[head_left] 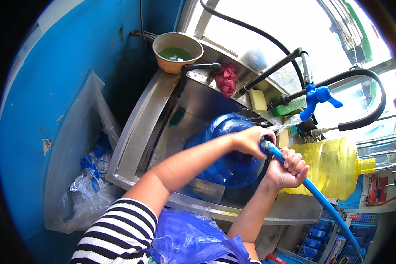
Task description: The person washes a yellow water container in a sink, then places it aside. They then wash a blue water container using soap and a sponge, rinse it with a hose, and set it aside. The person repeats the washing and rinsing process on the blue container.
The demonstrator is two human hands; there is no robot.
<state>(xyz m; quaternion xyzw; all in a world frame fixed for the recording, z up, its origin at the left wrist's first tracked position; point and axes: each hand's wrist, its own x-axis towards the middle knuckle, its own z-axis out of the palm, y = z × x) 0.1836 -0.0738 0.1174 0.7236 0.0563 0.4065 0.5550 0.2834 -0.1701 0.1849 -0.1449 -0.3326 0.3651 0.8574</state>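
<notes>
A large translucent blue water jug [224, 169] lies tilted in the metal sink [134, 127], its mouth toward the right. My left hand [250, 141] is closed around the jug's neck. In my right fist [288, 169] is a long blue rod [323, 202], whose pale end sits at the jug's mouth. How far the rod reaches inside is hidden. Just above my hands, water runs from a blue tap [317, 99] toward the neck. A yellow water jug [325, 167] lies on its side to the right.
Behind the sink are an orange-and-white bowl [171, 66] holding green liquid, a red cloth [226, 80], a yellow sponge [257, 100] and a black hose [378, 99]. A clear plastic bag [68, 176] hangs along the blue wall [48, 97] at left.
</notes>
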